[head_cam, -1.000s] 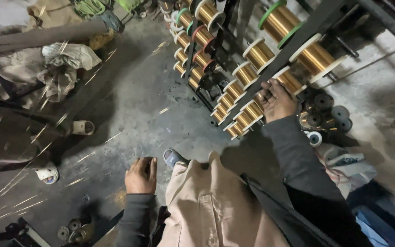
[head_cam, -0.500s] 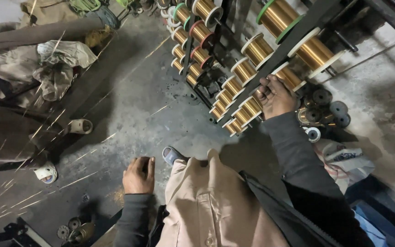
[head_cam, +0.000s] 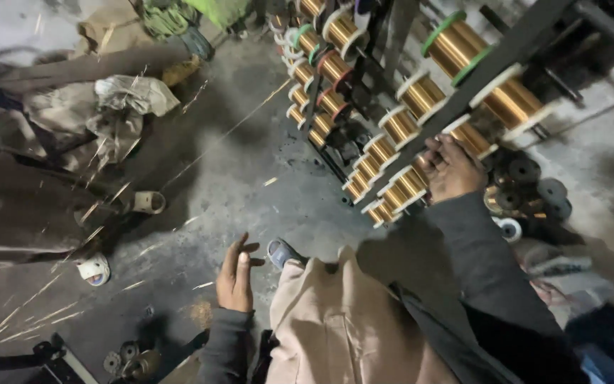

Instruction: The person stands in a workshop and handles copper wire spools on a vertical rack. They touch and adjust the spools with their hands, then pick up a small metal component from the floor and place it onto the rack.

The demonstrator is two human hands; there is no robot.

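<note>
Left hand [head_cam: 236, 279] lifted, fingers spread; right hand [head_cam: 450, 168] stays on copper spools [head_cam: 401, 186].

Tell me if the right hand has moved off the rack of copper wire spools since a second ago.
No. The right hand stays on the same lower spool of the rack; only the camera has shifted slightly.

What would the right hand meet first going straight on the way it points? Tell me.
The right hand already rests at a copper wire spool on the rack bar; that spool comes first, though depth is hard to judge.
</note>
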